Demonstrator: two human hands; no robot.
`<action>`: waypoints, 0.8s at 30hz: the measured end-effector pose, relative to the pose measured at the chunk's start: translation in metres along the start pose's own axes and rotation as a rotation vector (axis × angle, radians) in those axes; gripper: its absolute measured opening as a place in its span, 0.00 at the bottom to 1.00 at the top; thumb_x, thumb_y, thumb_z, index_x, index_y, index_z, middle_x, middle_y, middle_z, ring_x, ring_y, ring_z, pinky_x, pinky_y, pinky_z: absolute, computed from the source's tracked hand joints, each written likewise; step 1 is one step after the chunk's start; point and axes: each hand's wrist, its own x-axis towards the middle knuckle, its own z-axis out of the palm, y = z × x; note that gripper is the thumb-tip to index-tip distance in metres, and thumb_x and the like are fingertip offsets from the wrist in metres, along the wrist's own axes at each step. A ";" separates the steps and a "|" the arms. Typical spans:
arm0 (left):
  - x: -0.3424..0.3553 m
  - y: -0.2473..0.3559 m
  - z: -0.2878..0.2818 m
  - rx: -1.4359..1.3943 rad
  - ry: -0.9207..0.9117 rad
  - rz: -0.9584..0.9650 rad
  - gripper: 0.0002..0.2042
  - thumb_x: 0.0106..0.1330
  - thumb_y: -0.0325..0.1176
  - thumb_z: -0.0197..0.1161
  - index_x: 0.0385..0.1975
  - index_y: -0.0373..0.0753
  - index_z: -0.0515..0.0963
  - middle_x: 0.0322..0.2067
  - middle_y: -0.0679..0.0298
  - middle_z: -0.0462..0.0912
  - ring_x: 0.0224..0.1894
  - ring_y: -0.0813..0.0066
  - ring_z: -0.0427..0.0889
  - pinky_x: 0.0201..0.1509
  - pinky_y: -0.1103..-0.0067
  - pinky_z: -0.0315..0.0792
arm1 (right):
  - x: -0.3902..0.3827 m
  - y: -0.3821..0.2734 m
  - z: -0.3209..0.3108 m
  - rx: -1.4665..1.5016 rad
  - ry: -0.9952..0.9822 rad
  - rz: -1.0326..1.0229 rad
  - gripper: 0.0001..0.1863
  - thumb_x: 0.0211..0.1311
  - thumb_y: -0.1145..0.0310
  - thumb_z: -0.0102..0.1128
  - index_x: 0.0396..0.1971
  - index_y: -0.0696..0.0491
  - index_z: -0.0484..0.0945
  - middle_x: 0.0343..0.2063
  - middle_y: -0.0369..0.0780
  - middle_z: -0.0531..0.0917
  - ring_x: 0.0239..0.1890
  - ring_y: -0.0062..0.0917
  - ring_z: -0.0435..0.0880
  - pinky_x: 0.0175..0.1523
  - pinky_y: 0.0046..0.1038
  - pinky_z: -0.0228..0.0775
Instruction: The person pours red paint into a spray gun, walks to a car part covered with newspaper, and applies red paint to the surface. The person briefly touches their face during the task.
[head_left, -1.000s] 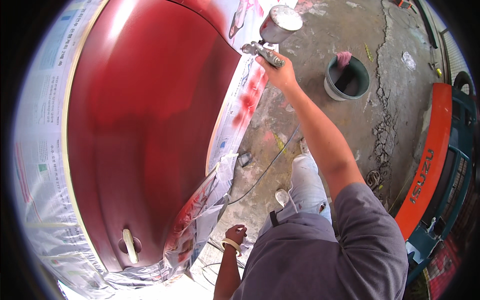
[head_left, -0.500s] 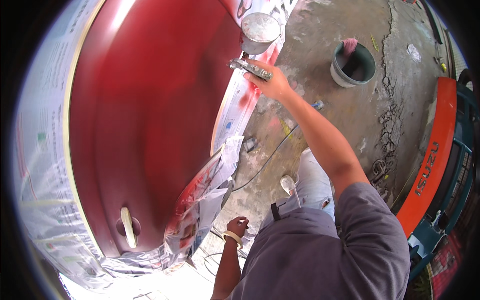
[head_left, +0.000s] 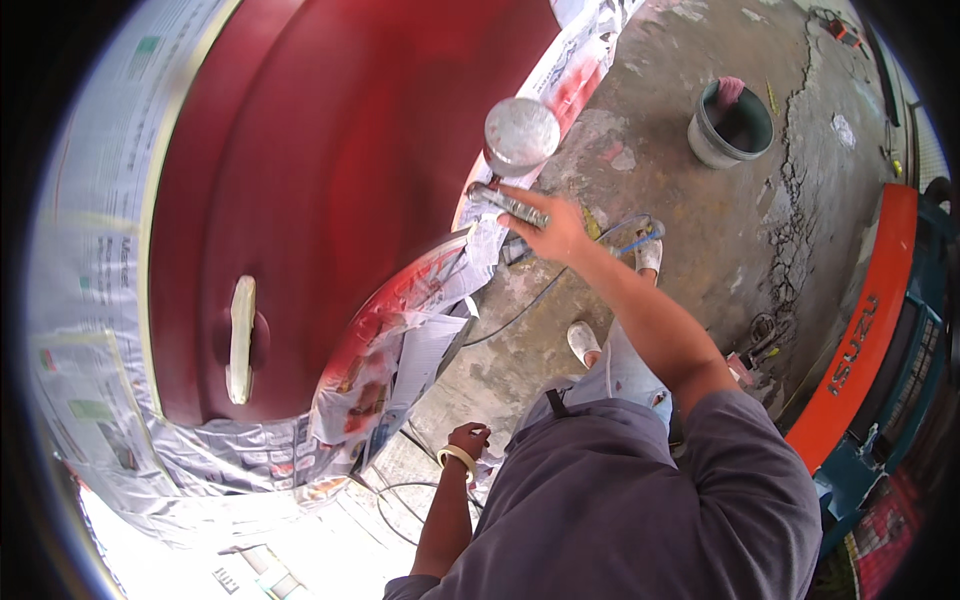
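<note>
My right hand (head_left: pixel 552 228) is wrapped round a metal spray gun (head_left: pixel 508 203) with a round silver paint cup (head_left: pixel 522 137) on top. The gun's nose is turned toward a dark red car door panel (head_left: pixel 330 200), a little apart from its edge. A door handle (head_left: pixel 240 340) covered in pale masking tape sits low on that panel. My left hand (head_left: pixel 467 440) hangs low beside my body with its fingers curled; what they hold, if anything, I cannot make out. A pale yellow ring (head_left: pixel 457 458) goes round that wrist.
Masking newspaper (head_left: pixel 95 270) borders the panel on the left, and red-stained masking sheets (head_left: pixel 385 370) cover the wheel area. A bucket (head_left: pixel 733 125) with a pink cloth stands on cracked concrete. A hose (head_left: pixel 540 298) runs near my feet. An orange truck panel (head_left: pixel 860 330) stands at right.
My right hand has brought the spray gun nearer to me along the panel's right edge. The view has shifted, so the door handle sits higher. My left hand stays low with curled fingers.
</note>
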 end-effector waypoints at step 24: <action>-0.006 -0.076 0.055 -0.283 0.037 -0.047 0.13 0.62 0.38 0.68 0.41 0.36 0.85 0.25 0.59 0.88 0.29 0.72 0.89 0.38 0.77 0.81 | -0.087 -0.026 0.125 0.093 -0.152 -0.042 0.28 0.64 0.46 0.65 0.59 0.44 0.78 0.37 0.51 0.86 0.45 0.49 0.85 0.45 0.38 0.77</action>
